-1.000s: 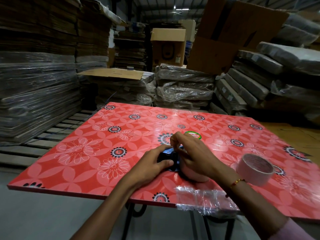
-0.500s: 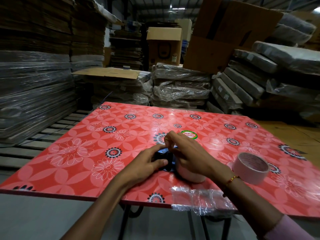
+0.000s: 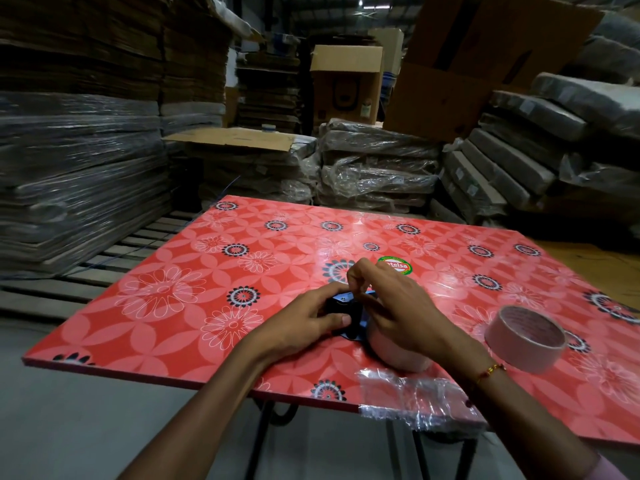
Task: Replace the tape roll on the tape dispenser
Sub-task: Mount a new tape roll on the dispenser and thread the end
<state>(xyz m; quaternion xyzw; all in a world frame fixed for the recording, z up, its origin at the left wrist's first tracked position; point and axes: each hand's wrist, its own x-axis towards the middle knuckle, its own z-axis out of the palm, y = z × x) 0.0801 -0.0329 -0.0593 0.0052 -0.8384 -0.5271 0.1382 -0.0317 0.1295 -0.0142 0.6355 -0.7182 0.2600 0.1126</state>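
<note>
Nearest to me, a crumpled patch of clear plastic film (image 3: 412,393) is stuck over the front edge of the red tabletop with its printed white and black flowers (image 3: 173,306), which stands on dark metal legs. Just behind the film, both bare forearms reach in over the edge and meet at a small blue and black handheld tape dispenser (image 3: 346,311) lying on the table a little right of its middle. The left hand (image 3: 301,327) is closed around the dispenser's dark body from the left, thumb laid across the top. The right hand (image 3: 391,306), a thin red and gold thread bracelet (image 3: 490,372) at its wrist, arches over a pale pinkish tape roll (image 3: 401,353) that sits against the dispenser's right side; its thumb and forefinger are pinched narrow together above the dispenser, though what they pinch is too small to tell. Off to the right, well apart from the hands, a second pale tape roll with a wide open cardboard core (image 3: 526,337) rests on the table. A round green and red sticker (image 3: 394,268) shows just beyond the right knuckles. Past the table stand plastic-wrapped bundles of flattened cardboard (image 3: 374,161), tall stacks of the same on the left, and an open brown carton (image 3: 346,84) at the back.
</note>
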